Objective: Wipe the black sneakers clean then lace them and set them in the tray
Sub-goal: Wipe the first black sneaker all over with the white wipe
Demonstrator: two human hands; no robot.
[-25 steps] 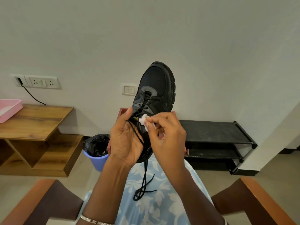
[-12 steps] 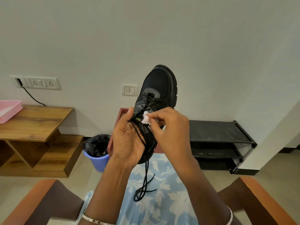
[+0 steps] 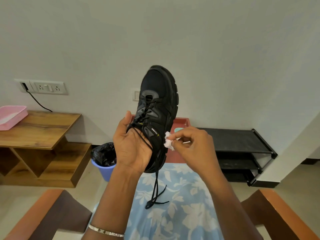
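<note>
Black sneaker (image 3: 159, 104) raised toe-up against a pale wall, heel end wrapped by the left hand (image 3: 131, 146), palm facing the camera, fingers curled behind the shoe and thumb lying up along the lace side. Just right of the sneaker, at its side edge near the collar, a small white tissue wad (image 3: 168, 143) pinched in the curled fingertips of the right hand (image 3: 192, 144). Loose black laces (image 3: 155, 187) crossing the left palm and dangling below the sneaker over a blue floral cloth (image 3: 173, 213). Directly behind the sneaker, partly hidden, a red tray (image 3: 181, 122). Below and left of the sneaker, a blue bin (image 3: 103, 170) with a black liner; farther left, a wooden table (image 3: 39, 129) carrying a pink tray (image 3: 12, 116). Right of the sneaker, a low black shoe rack (image 3: 233, 141).
</note>
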